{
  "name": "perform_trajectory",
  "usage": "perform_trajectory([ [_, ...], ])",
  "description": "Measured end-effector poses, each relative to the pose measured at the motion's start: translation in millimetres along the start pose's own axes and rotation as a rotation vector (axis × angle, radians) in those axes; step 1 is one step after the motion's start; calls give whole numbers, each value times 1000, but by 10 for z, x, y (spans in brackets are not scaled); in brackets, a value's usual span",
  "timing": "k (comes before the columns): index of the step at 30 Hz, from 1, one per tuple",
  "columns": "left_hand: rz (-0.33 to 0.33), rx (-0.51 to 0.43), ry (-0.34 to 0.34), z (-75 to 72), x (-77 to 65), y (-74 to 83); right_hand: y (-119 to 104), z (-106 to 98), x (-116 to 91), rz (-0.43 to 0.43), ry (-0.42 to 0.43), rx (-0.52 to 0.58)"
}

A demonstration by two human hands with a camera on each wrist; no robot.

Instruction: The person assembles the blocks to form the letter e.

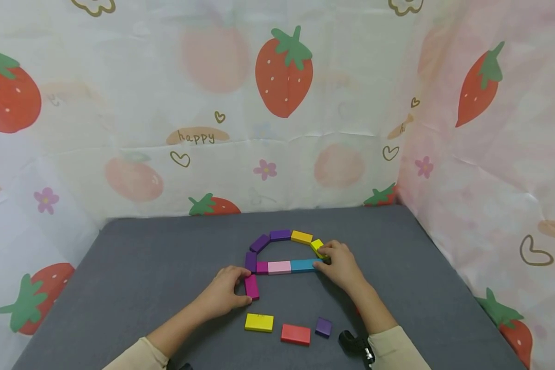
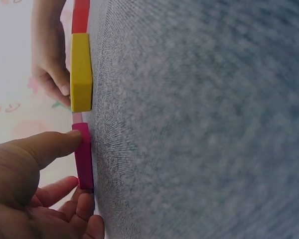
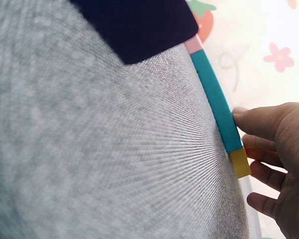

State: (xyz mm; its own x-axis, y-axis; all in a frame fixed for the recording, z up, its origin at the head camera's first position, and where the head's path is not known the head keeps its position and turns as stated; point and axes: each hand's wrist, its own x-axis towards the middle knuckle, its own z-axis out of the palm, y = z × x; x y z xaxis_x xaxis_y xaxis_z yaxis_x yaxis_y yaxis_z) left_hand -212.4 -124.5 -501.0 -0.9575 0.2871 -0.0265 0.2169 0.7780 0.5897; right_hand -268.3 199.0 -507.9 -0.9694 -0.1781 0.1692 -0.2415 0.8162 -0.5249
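My left hand (image 1: 220, 292) holds a magenta block (image 1: 252, 287) lengthwise, thumb at its near end and fingers at its far end. That block stands just below the left corner of a flat half-ring. Purple blocks (image 1: 260, 243), an orange block (image 1: 301, 237) and a yellow block (image 1: 317, 247) form the curve. Along its straight side lie a short magenta block (image 1: 262, 267), a pink block (image 1: 279, 267) and a blue block (image 1: 302, 265). At the right corner my right hand (image 1: 344, 264) has its thumb against the blue block and curled fingers round a yellow block end (image 3: 240, 163), partly hidden.
Nearer me on the grey cloth (image 1: 166, 257) lie a loose yellow block (image 1: 259, 322), a red block (image 1: 295, 334) and a small purple block (image 1: 323, 327). A black strap piece (image 1: 353, 343) shows by the right sleeve. Strawberry-printed curtains (image 1: 284, 169) enclose the table's back and sides.
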Motion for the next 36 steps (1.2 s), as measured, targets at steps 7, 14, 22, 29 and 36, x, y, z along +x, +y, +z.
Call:
perform_trajectory([
  [7, -3, 17, 11, 5, -14, 0, -14, 3, -13, -5, 3, -1],
  [14, -19, 23, 40, 1, -20, 6, -23, 13, -3, -4, 3, 0],
  [22, -32, 34, 30, 5, 9, 17, -1, 17, 5, -8, 10, -2],
  [29, -25, 39, 35, 8, 21, 14, 14, 24, 12, -3, 14, 4],
  [36, -26, 43, 35, 2, 19, 30, 9, 27, 12, -2, 8, -4],
])
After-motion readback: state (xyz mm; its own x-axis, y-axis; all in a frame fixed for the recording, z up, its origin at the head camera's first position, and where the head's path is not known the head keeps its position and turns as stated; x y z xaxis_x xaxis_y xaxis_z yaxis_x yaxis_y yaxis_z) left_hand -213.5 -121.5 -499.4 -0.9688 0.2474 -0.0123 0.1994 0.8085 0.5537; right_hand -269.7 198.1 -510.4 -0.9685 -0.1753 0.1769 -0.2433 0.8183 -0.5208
